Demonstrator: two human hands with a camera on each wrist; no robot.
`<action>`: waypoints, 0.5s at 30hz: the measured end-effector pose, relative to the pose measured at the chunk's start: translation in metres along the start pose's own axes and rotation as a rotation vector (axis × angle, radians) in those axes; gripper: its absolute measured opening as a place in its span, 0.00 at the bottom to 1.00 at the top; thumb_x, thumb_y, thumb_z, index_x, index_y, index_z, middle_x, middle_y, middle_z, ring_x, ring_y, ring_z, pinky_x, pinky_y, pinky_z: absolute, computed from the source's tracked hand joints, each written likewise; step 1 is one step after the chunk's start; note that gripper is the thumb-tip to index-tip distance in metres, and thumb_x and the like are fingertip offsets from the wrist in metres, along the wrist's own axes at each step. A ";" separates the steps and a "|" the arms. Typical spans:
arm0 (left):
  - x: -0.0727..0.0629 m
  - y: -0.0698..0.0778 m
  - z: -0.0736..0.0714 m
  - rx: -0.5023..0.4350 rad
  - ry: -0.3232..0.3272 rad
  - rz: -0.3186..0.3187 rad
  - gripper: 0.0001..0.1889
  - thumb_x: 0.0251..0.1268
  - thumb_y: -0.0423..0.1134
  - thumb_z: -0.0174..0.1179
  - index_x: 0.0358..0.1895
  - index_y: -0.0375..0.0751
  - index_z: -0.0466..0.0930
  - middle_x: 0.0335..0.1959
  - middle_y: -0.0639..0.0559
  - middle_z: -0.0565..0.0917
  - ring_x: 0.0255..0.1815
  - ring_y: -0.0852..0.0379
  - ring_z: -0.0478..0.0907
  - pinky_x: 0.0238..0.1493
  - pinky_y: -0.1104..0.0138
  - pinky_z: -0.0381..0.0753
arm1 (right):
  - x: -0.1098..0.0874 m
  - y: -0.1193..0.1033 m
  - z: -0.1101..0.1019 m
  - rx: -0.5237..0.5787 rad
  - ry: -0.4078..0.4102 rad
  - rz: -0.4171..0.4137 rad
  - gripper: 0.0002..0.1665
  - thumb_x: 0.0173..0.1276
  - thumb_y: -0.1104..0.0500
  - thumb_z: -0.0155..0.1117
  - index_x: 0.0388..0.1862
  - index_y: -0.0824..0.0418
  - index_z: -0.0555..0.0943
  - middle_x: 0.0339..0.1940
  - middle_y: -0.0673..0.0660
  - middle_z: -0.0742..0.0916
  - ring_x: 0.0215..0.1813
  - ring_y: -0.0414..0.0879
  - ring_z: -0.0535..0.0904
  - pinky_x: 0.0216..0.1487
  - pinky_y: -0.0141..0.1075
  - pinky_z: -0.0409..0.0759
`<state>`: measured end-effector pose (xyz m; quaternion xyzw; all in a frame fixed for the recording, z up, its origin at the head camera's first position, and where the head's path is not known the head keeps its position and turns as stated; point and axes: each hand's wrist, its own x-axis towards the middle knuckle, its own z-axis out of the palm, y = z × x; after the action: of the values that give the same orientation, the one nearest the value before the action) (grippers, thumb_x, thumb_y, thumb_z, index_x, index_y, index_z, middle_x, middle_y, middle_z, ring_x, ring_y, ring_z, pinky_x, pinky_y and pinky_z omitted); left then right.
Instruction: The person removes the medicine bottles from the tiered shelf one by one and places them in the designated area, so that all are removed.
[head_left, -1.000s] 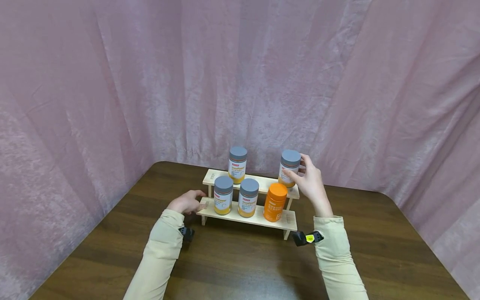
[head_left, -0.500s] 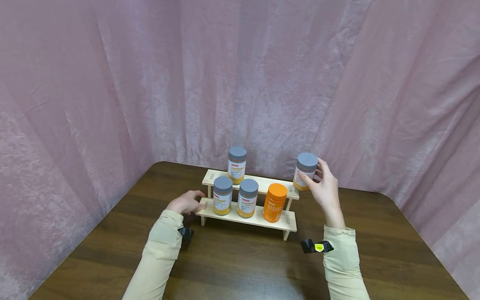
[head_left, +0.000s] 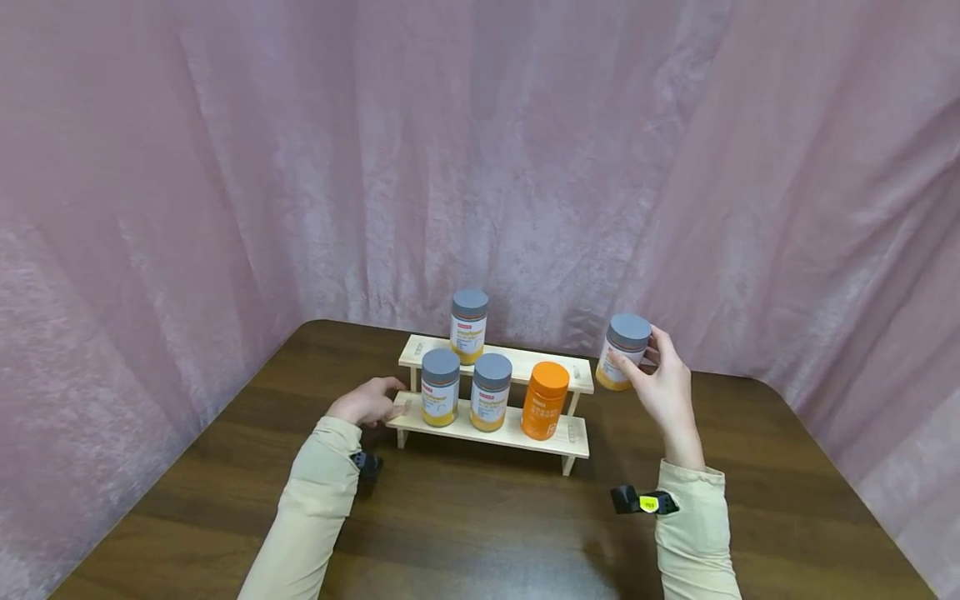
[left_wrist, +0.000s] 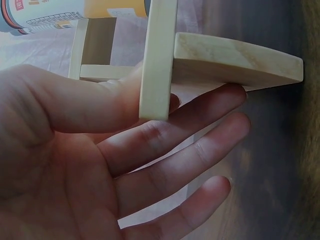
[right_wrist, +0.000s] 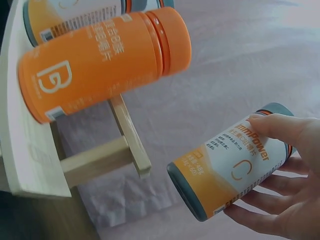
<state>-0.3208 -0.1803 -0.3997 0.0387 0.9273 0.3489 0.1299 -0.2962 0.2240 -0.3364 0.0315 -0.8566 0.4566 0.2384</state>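
Note:
My right hand (head_left: 666,385) holds a grey-lidded supplement jar (head_left: 624,352) with a white and yellow label, off the right end of the two-tier wooden rack (head_left: 577,440). In the right wrist view the thumb lies across the label of that jar (right_wrist: 235,160) and the fingers curl behind it. At the rack's left end my left hand (head_left: 369,402) grips the lower board (left_wrist: 159,60) between thumb and index finger; the other fingers extend below it. An orange jar (head_left: 545,402) and two grey-lidded jars stand on the lower tier, the left one (head_left: 440,388) nearest my left hand.
One more grey-lidded jar (head_left: 468,328) stands on the upper tier, left of its middle. The rack rests on a dark wooden table (head_left: 465,533). A pink curtain (head_left: 480,167) hangs behind the table.
My right hand has lifted the grey-lidded jar off the right end of the upper tier and carried it rightward. My left hand stays on the rack's left end.

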 end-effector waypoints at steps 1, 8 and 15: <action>0.000 0.000 0.000 -0.002 0.003 -0.002 0.24 0.62 0.34 0.57 0.63 0.33 0.70 0.33 0.43 0.77 0.16 0.60 0.66 0.24 0.67 0.74 | 0.001 0.000 -0.002 -0.001 -0.002 0.003 0.40 0.64 0.54 0.68 0.72 0.62 0.63 0.62 0.70 0.78 0.62 0.64 0.77 0.59 0.53 0.76; 0.003 -0.001 -0.001 -0.007 0.004 -0.001 0.24 0.63 0.34 0.56 0.63 0.33 0.69 0.35 0.43 0.78 0.18 0.59 0.68 0.26 0.66 0.75 | 0.003 0.007 -0.011 0.026 0.031 0.043 0.40 0.65 0.55 0.68 0.72 0.61 0.62 0.63 0.68 0.78 0.63 0.62 0.76 0.61 0.52 0.73; 0.001 -0.003 0.001 0.001 -0.007 0.001 0.24 0.63 0.33 0.55 0.63 0.33 0.69 0.43 0.37 0.79 0.19 0.58 0.68 0.25 0.68 0.74 | 0.000 0.016 -0.014 0.052 0.000 0.112 0.42 0.64 0.53 0.68 0.72 0.61 0.61 0.65 0.68 0.76 0.64 0.62 0.74 0.64 0.54 0.70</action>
<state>-0.3216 -0.1812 -0.4028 0.0403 0.9269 0.3486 0.1329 -0.2955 0.2444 -0.3423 -0.0103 -0.8448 0.4914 0.2117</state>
